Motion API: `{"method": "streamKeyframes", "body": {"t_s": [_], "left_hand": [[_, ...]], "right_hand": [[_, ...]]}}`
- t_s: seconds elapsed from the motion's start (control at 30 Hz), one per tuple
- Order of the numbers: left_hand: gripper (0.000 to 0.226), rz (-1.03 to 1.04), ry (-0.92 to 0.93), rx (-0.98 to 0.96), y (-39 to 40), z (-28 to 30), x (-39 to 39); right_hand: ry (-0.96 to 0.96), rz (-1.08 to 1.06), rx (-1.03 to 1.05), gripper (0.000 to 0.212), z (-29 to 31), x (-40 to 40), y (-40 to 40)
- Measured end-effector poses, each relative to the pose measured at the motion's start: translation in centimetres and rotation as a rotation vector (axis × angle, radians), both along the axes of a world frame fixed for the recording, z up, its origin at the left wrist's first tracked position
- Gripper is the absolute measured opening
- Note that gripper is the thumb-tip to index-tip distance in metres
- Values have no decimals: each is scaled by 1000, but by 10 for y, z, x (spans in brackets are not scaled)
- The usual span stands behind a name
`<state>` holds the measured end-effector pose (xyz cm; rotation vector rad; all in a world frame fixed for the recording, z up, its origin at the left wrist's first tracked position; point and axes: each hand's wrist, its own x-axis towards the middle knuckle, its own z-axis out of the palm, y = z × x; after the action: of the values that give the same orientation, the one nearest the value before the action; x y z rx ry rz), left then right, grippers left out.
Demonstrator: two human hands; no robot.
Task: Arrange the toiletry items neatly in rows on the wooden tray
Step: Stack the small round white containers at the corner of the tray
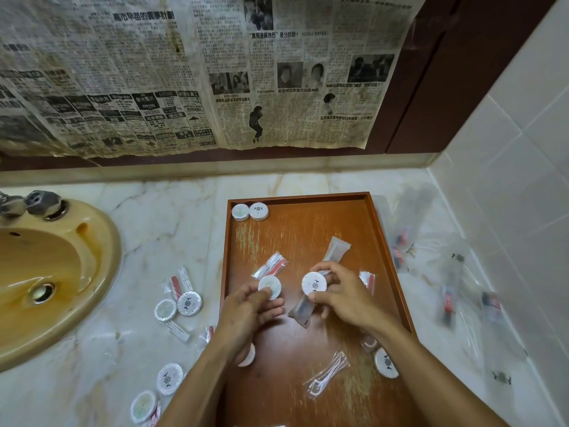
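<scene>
White round soap discs, light and stiff, are best pinched at the rim: the left hand (249, 306) grips one (269, 286), the right hand (338, 295) another (314, 283), above the wooden tray (308, 229), where two discs (249, 211) start a row.

Wooden tray (308, 229): reddish-brown, pale scuffed streaks. Round soaps (258, 211) at 11 o'clock corner: white wrap, dark emblem. Sink (92, 241) at 9 o'clock: mustard yellow. Counter (172, 217): white marble, grey veins. Newspaper (184, 72): yellowed, black print.
</scene>
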<state>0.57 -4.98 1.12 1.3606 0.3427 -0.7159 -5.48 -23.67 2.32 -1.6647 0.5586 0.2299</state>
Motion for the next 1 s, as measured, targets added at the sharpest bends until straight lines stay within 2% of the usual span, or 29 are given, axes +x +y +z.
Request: {"method": "streamKeyframes", "body": {"t_s": [0.13, 0.3, 0.4, 0.57, 0.73, 0.93, 1.0], "left_hand": [[16, 12, -41, 29, 2, -3, 16], [14, 18, -136, 138, 1, 0, 49], [13, 100, -160, 205, -2, -1, 75], [22, 178, -215, 379, -12, -11, 121], [12, 285, -259, 477, -28, -9, 153], [12, 249, -276, 602, -45, -14, 176], [3, 215, -275, 660, -48, -21, 180]], "right_hand": [[-15, -97, 103, 40, -2, 18, 7], [5, -121, 50, 41, -4, 46, 12], [11, -121, 15, 42, -7, 69, 14], [34, -296, -2, 20, -18, 114, 16], [74, -416, 101, 12, -19, 147, 18], [63, -432, 99, 13, -22, 173, 20], [60, -428, 95, 13, -21, 179, 18]]}}
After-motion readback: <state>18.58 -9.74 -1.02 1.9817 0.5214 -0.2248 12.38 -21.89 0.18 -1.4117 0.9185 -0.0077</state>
